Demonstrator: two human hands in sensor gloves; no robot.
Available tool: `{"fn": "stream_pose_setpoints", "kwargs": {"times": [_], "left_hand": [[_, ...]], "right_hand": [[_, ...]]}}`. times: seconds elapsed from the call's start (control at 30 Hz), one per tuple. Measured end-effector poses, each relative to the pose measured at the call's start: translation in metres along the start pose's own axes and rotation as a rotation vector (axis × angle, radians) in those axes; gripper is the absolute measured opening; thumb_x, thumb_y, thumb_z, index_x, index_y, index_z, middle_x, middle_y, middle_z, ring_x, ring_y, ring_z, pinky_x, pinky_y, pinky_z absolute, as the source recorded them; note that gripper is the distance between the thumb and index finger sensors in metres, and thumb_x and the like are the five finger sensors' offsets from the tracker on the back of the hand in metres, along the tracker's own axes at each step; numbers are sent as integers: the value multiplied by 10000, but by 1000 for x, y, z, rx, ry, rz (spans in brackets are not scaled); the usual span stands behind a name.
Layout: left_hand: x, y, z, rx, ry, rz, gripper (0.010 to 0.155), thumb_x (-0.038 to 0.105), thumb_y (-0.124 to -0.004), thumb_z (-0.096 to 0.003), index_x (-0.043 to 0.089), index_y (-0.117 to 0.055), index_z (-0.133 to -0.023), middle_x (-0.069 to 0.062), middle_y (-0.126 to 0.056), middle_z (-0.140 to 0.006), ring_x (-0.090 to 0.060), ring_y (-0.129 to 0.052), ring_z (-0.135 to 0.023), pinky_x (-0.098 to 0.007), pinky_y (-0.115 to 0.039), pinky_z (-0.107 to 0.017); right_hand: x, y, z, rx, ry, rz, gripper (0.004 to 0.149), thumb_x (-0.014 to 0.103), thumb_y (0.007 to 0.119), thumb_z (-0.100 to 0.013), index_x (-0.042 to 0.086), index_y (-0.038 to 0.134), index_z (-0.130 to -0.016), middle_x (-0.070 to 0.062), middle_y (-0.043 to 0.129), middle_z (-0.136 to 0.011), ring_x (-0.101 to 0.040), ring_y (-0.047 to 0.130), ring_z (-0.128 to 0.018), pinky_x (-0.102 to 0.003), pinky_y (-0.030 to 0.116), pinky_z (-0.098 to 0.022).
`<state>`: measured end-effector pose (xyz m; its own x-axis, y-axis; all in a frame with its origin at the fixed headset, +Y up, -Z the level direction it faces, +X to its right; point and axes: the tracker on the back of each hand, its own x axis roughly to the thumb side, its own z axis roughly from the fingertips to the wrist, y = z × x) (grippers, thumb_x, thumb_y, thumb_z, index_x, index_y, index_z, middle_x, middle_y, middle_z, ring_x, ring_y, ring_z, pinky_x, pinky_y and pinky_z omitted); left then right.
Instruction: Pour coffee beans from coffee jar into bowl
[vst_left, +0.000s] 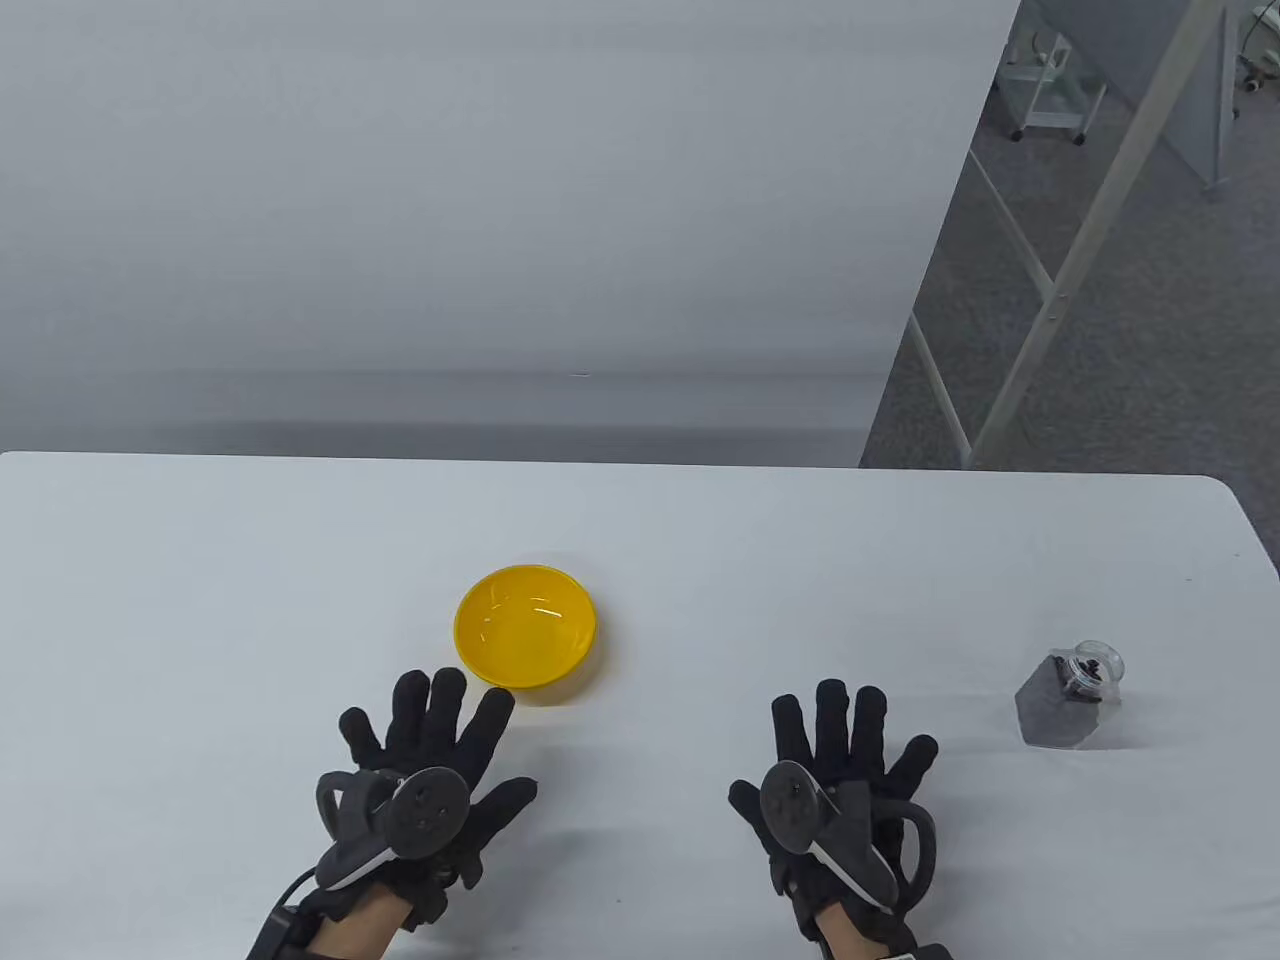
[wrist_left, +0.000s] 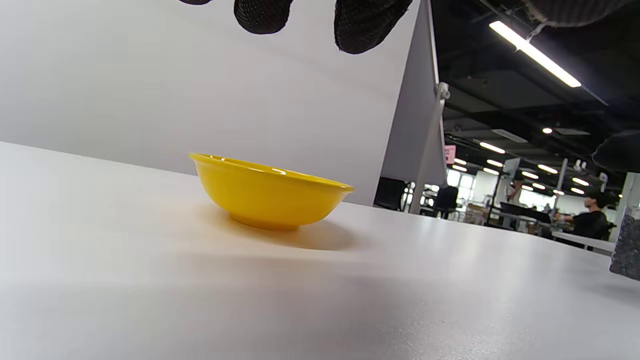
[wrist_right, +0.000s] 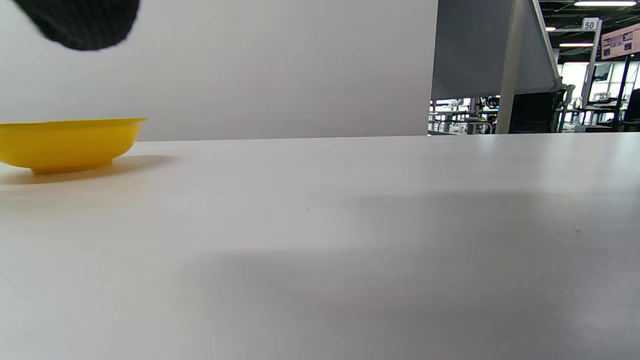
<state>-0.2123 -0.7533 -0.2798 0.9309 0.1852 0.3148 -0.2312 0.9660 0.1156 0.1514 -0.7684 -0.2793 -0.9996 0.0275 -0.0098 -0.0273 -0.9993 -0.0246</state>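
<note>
Yellow bowl (vst_left: 525, 627) is set at 12 o'clock of the flat, spread, empty left hand (vst_left: 425, 770), coffee jar (vst_left: 1075, 695) at 2 o'clock of the equally spread right hand (vst_left: 835, 775); beans could be spilled if the small jar is gripped loosely.

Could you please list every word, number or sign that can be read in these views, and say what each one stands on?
"50": on a small white sign atop a post in the background.
Pinkish board beside it: printed text, too small to read.
Small pink sign behind the partition: too blurred to read.
Yellow bowl, coffee jar, gloves: no readable text.
</note>
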Motion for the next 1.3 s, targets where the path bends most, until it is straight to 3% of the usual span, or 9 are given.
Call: {"fn": "stream_pose_setpoints", "kwargs": {"times": [0.7, 1.3], "left_hand": [[-18, 5, 13, 15, 57, -11, 893, 806, -525, -389, 279, -470, -1108, -236, -342, -1142, -613, -319, -1014, -862, -195, -470], [-15, 5, 14, 21, 61, -15, 885, 788, -540, -394, 263, -485, -1104, -237, -357, -1138, -608, -336, -1014, -852, -209, -492]], "right_hand": [[-2, 8, 9, -1, 5, 45, 917, 787, 566, -375, 325, 79, -999, -186, -25, -1079, -536, 33, -983, -862, 94, -501], [-10, 1, 12, -28, 38, -34, 912, 763, 602, -367, 317, 118, -998, -199, 11, -1083, -539, 76, -992, -875, 128, -517]]}}
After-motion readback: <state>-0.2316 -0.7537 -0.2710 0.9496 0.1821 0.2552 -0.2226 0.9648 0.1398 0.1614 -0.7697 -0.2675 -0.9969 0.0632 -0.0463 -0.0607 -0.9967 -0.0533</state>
